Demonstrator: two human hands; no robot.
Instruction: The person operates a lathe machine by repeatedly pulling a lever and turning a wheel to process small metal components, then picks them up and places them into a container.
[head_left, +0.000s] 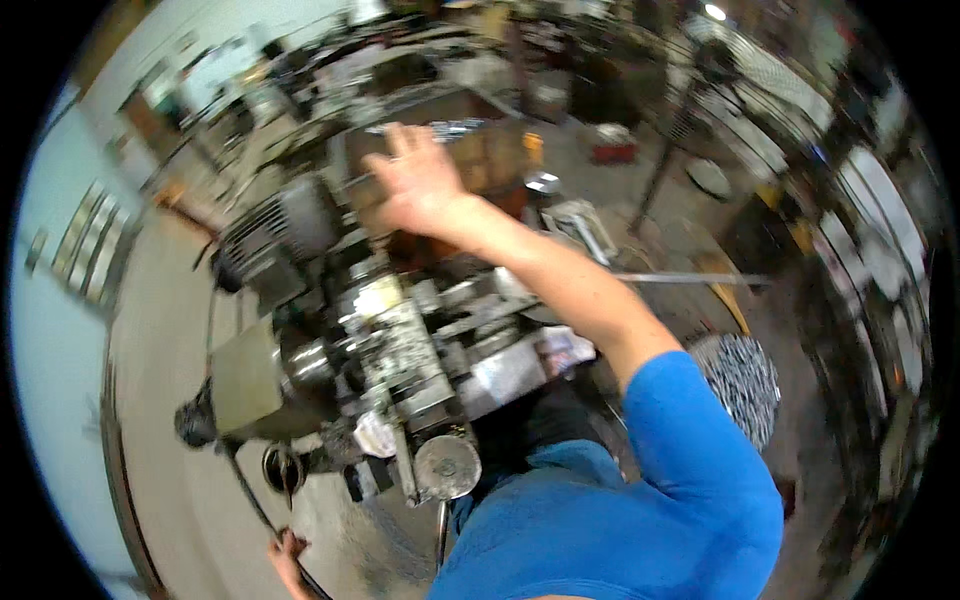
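My right hand reaches far forward over a large metal bin, palm down and fingers spread, and no held object shows. Small shiny metal pieces lie in the bin beyond my fingers. My left hand is low at the left, small and blurred, beside a black cable or bar. Its fingers look curled, but what they hold is hidden. Between the hands stands a greasy metalworking machine with a round metal disc at its near end.
A grey ribbed motor and a beige housing stick out on the machine's left. To the right, a round container is full of small metal pieces. A long metal bar extends right. A dark stand rises farther back.
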